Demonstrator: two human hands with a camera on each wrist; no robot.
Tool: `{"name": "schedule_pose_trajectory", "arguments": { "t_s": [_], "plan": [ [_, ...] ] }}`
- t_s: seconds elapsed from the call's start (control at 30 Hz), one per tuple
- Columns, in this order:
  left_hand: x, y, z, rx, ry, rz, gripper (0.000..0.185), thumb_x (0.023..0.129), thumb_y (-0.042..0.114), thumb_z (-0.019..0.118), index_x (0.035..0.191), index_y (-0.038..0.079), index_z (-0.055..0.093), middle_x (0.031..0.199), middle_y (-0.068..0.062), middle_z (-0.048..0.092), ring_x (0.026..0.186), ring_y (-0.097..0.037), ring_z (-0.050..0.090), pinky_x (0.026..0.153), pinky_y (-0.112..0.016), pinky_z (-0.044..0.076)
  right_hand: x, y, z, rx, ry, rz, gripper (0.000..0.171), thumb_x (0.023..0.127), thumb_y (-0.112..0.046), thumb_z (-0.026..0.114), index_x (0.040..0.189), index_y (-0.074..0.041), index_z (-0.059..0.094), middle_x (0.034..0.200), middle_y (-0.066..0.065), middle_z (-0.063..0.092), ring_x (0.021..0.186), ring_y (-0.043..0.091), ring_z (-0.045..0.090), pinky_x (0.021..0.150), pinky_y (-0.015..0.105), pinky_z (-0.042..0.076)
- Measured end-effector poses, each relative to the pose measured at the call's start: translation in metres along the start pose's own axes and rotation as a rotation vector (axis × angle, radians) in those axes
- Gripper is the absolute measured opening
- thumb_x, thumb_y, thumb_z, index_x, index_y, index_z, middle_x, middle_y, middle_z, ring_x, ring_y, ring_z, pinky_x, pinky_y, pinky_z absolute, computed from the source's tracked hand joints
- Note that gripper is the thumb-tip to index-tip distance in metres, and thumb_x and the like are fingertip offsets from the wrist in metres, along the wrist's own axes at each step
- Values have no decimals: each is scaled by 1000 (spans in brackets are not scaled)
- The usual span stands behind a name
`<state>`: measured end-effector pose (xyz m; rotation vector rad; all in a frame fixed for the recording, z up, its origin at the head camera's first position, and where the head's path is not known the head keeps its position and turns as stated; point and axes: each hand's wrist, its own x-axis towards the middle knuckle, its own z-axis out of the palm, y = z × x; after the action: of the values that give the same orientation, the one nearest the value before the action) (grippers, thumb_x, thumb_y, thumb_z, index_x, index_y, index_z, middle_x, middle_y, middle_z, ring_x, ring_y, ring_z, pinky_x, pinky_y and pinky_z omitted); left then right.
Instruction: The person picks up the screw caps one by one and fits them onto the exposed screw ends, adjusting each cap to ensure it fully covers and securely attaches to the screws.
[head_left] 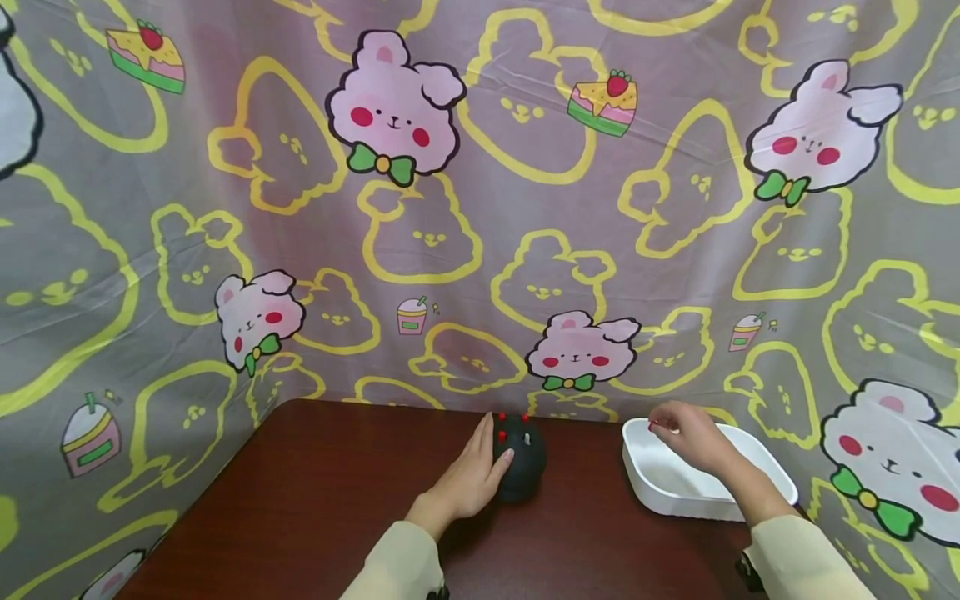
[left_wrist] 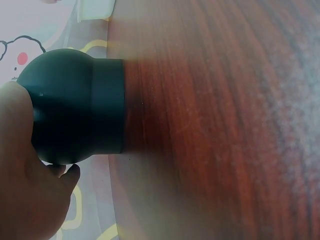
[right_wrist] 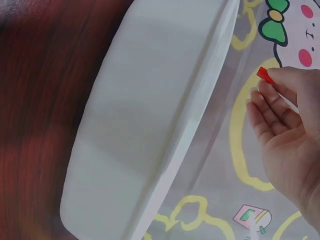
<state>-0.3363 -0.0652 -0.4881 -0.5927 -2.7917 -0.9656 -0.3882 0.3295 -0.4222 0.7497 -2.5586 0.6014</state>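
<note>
A black ball-shaped object [head_left: 522, 471] stands on the table, its round body rising from a short cylindrical base [left_wrist: 107, 106]. Several small red pieces [head_left: 502, 436] and one small pale piece [head_left: 527, 438] stick up from its top. My left hand [head_left: 471, 472] holds it from the left side, thumb toward the front and fingers reaching round the far side. Over the left part of a white tray [head_left: 667, 502], my right hand [head_left: 693, 437] pinches a small red piece [right_wrist: 265, 75] between thumb and forefinger. The other fingers [right_wrist: 272, 117] are loosely bent.
The dark red-brown wooden table [head_left: 337, 492] carries both things, with the tray to the right of the black object. A patterned cloth [head_left: 480, 217] with rabbits hangs behind the table and along its sides.
</note>
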Motion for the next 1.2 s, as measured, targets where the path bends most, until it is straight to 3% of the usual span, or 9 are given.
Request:
{"name": "schedule_pose_trajectory", "arguments": {
  "t_s": [0.2, 0.67, 1.2],
  "plan": [
    [0, -1, 0, 12, -2, 1, 86, 107, 59, 32, 164, 4, 0, 172, -13, 3, 157, -27, 11, 123, -48, 21, 2, -9, -4, -10, -8, -1, 8, 89, -7, 75, 90, 0, 73, 84, -2, 69, 79, 18, 67, 75, 43, 57],
    [0, 0, 0, 5, 1, 11, 85, 107, 58, 32, 164, 3, 1, 172, -14, 4, 157, -29, 13, 122, -51, 23, 5, -23, -6, -5, 35, -78, 7, 86, -1, 76, 89, -7, 74, 84, -5, 68, 76, 12, 64, 72, 41, 56],
    [1, -1, 0, -1, -2, 6, 86, 107, 59, 33, 164, 3, 2, 172, -14, 5, 157, -29, 13, 123, -51, 22, 14, -54, -8, 1, 10, -68, 16, 89, 0, 74, 86, -16, 73, 86, -6, 68, 82, 16, 66, 78, 47, 57]
  ]
}}
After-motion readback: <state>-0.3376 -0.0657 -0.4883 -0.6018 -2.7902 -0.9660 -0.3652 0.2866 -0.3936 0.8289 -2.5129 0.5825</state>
